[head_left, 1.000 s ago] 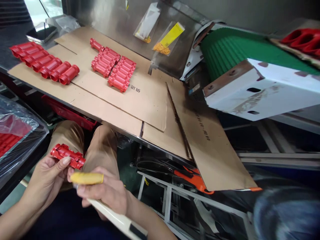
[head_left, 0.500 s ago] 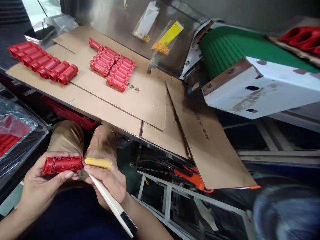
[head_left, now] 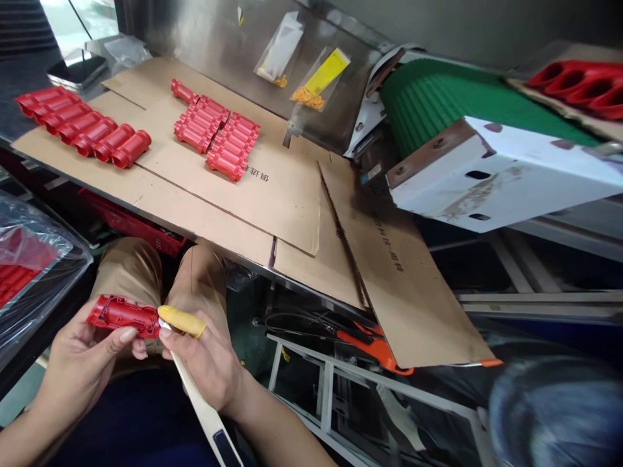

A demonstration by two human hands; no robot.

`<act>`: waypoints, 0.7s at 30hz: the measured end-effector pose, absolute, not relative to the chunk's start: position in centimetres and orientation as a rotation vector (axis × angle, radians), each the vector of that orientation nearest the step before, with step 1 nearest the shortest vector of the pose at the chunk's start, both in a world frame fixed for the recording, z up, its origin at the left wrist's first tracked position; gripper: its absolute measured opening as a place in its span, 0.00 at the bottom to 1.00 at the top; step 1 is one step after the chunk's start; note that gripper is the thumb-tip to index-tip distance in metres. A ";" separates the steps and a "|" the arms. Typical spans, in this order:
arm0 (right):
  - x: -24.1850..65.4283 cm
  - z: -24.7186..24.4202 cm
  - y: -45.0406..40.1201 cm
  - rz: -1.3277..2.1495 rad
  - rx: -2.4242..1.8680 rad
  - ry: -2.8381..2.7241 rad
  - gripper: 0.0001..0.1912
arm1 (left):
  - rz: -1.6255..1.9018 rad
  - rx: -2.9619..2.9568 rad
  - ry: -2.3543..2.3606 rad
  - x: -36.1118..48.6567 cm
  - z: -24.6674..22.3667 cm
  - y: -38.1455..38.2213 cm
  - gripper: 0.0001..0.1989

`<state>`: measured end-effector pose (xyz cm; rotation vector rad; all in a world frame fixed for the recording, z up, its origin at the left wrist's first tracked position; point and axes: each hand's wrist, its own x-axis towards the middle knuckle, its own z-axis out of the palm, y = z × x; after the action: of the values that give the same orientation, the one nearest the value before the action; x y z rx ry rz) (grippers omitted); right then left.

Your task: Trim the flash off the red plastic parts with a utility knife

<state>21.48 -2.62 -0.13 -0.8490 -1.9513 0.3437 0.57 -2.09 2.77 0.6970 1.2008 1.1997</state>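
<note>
My left hand (head_left: 80, 363) is closed around a red plastic housing (head_left: 121, 314), a short tube-like part with its cut-out side facing up. My right hand (head_left: 214, 370) grips a long off-white tool handle (head_left: 195, 392) with a dark patch near its lower end. A yellow finger cot (head_left: 182, 320) covers one right finger. That finger and the tool's front end are at the housing's right end; the fingers hide the tip. Both hands are above my lap, in front of the table. On the table lie a row of red housings (head_left: 82, 126) and a cluster of similar ones (head_left: 214, 133).
Cardboard sheets (head_left: 287, 214) cover the table. Behind are small bags with yellow pieces (head_left: 309, 97). At right stands a green conveyor belt (head_left: 452, 97) carrying red parts (head_left: 579, 84). A lined bin (head_left: 34, 266) is at my left; an orange-handled tool (head_left: 379, 350) hangs below the table edge.
The housing has tilted, its right end now lower. My right hand has shifted slightly left and down, and the tool handle has swung to a steeper angle.
</note>
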 end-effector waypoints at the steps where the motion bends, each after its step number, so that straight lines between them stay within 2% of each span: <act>1: 21.7 -0.4 -2.5 0.288 -0.889 -1.954 0.23 | 1.204 0.674 1.175 0.5 2.7 -1.9 0.14; 3: 22.2 -0.9 -2.2 0.269 -1.019 -1.803 0.21 | 1.217 0.645 1.169 0.5 2.8 -1.6 0.16; 6: 22.6 -0.9 -2.1 0.488 -1.179 -1.480 0.17 | 1.219 0.597 1.163 0.6 3.0 -1.5 0.19; 8: 22.8 -0.7 -2.2 0.631 -1.196 -1.416 0.12 | 1.229 0.549 1.166 0.9 3.1 -1.6 0.20; 11: 22.9 -0.6 -2.5 0.671 -1.211 -1.439 0.08 | 1.227 0.515 1.186 1.5 3.4 -1.8 0.22; 17: 23.6 -2.0 -2.3 0.659 -1.235 -1.377 0.09 | 1.144 0.586 1.178 1.5 3.4 -0.6 0.29; 21: 23.7 -3.0 -1.8 0.665 -1.199 -1.380 0.10 | 1.127 1.121 1.312 -0.6 5.1 6.3 0.31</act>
<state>23.67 -1.81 -2.99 -1.1991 -1.3799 0.6646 -0.65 6.32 5.10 1.1214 1.3116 1.1270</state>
